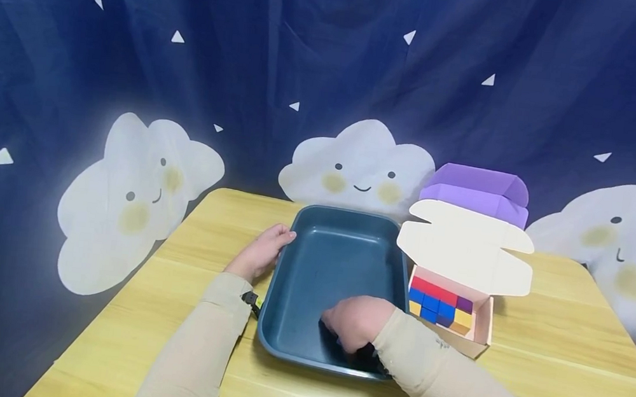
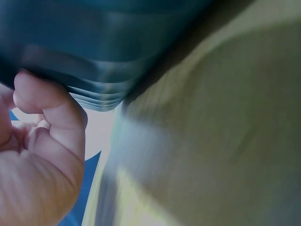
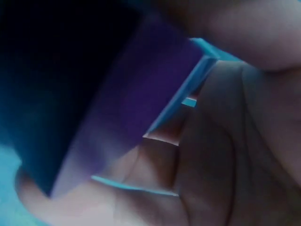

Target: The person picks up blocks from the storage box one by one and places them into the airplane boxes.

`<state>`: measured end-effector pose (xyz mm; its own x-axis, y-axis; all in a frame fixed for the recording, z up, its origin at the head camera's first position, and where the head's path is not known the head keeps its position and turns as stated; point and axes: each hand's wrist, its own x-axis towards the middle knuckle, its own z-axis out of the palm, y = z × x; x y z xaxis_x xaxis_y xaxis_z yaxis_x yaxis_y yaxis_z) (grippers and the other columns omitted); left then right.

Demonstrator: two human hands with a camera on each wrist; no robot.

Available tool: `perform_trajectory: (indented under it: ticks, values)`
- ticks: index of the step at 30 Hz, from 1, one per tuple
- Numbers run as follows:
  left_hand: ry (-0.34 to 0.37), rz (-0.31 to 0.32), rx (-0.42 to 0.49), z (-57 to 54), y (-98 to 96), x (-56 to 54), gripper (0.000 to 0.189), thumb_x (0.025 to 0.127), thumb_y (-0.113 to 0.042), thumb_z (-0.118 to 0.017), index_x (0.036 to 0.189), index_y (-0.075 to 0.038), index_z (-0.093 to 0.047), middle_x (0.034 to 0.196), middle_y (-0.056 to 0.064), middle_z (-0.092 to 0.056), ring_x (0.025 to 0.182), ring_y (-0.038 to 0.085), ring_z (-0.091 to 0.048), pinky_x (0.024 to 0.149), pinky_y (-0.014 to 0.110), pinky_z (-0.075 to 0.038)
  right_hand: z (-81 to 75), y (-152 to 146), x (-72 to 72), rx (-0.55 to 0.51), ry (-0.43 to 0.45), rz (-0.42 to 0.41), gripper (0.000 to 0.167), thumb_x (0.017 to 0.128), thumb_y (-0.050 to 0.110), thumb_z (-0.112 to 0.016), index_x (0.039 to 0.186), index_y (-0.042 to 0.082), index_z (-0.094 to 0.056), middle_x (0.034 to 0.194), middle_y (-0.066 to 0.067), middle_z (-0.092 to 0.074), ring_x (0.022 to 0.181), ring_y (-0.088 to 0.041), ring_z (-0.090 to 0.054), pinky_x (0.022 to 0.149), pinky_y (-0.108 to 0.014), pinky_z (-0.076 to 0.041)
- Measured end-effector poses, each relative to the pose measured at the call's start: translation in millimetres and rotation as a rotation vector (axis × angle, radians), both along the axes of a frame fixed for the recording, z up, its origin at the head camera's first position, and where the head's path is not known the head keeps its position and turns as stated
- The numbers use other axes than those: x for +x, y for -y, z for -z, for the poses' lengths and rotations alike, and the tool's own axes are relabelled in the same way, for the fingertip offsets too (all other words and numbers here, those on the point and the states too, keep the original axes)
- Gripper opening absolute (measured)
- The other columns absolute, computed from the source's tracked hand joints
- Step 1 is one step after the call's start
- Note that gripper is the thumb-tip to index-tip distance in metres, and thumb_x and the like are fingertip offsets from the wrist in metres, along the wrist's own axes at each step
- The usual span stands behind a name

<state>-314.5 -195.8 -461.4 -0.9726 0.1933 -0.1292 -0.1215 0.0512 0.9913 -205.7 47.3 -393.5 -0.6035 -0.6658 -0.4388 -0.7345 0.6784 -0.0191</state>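
A dark teal rectangular tray [image 1: 341, 258] lies on the table in the head view. At its left side my left hand [image 1: 261, 254] grips the rim, and the left wrist view shows bent fingers [image 2: 51, 92] against the ridged outer wall. Down inside the tray's near right part is my right hand [image 1: 360, 321], palm turned down. It holds a purple block [image 3: 136, 89], seen close up and dim in the right wrist view, with fingers around it. From the head view the hand hides most of that block.
Right of the tray stands an open cardboard box [image 1: 482, 326] with several red, blue, yellow and purple blocks [image 1: 439, 303] inside. Its white and purple lid [image 1: 466, 238] is folded back. A wooden table [image 1: 556, 349] carries everything, with a dark blue cloud-print curtain [image 1: 332, 46] behind.
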Motion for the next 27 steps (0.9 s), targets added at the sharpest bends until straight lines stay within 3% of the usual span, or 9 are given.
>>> perform_trajectory:
  ticks: [5,11,21,27]
  values:
    - [-0.016,-0.004,-0.011,-3.2,-1.8,-1.6,0.023,0.108,-0.030,-0.049,0.107,-0.006,-0.051,0.086,0.005,-0.052,0.072,0.019,-0.053,0.065,0.030,-0.046,-7.4,-15.0,-6.1,-0.175,0.055,0.056,0.030,0.078,0.005,-0.079,0.083,0.022,-0.055,0.071,0.008,-0.052,0.065,-0.013,-0.049,0.057,-0.029,-0.044]
    - [-0.016,-0.019,-0.020,0.5,-1.2,-2.0,0.022,0.108,-0.028,-0.050,0.104,-0.007,-0.051,0.084,0.005,-0.051,0.071,0.018,-0.052,0.064,0.029,-0.045,-10.0,-32.4,-14.4,-0.339,0.031,0.114,0.028,0.079,0.010,-0.079,0.090,0.024,-0.058,0.082,0.010,-0.053,0.077,-0.013,-0.051,0.068,-0.031,-0.046]
    - [-0.014,-0.025,-0.015,1.5,1.3,-0.3,0.022,0.108,-0.028,-0.050,0.103,-0.006,-0.049,0.083,0.004,-0.051,0.071,0.017,-0.052,0.064,0.028,-0.045,-2.6,-39.8,-21.1,-0.365,0.011,0.161,0.026,0.081,0.018,-0.083,0.094,0.024,-0.062,0.088,0.009,-0.058,0.082,-0.014,-0.053,0.074,-0.033,-0.049]
    - [-0.025,-0.012,-0.056,0.9,-1.2,-0.7,0.023,0.108,-0.029,-0.049,0.103,-0.006,-0.049,0.081,0.003,-0.051,0.068,0.017,-0.050,0.064,0.027,-0.044,-12.5,-50.5,-21.8,-0.399,-0.027,0.145,0.024,0.083,0.023,-0.083,0.096,0.025,-0.063,0.087,0.011,-0.057,0.082,-0.012,-0.054,0.076,-0.033,-0.049]
